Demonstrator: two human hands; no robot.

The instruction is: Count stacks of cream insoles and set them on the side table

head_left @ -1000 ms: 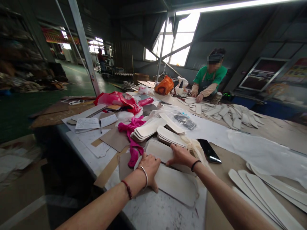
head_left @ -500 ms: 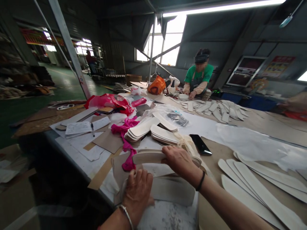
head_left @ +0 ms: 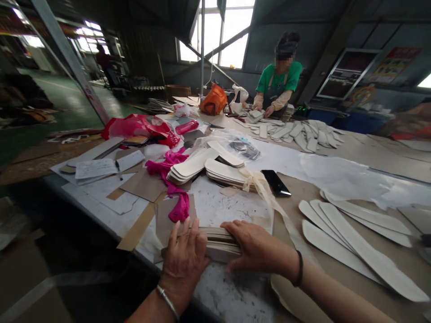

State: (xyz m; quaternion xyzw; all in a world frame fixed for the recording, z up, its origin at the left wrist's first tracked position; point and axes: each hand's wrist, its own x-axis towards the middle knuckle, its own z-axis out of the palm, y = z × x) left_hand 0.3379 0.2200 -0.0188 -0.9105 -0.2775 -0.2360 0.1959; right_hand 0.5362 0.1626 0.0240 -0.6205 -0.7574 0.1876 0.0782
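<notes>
A stack of pale, flat board pieces [head_left: 215,244] stands on edge at the near side of the table, its layered edges facing up. My left hand [head_left: 186,251], with a silver bangle at the wrist, wraps round the stack's left end. Gripping the right end is my right hand [head_left: 251,242], thumb on the near side and fingers over the top; a dark band circles that wrist. Beyond the hands lie two more piles of rounded white pieces, a left pile [head_left: 191,167] and a right pile [head_left: 227,174]. A magenta cloth [head_left: 178,206] lies just past my left fingers.
A black phone [head_left: 276,183] and a pale cloth strip [head_left: 281,208] lie right of the piles. Long white pieces [head_left: 357,246] fan out at right. An open notebook [head_left: 97,169] is at left. Across the table, a person in green [head_left: 279,85] handles similar pieces.
My right hand has brought the upper pieces down towards me, and they now stand together with the near ones as one stack between both hands. The view has tilted downwards.
</notes>
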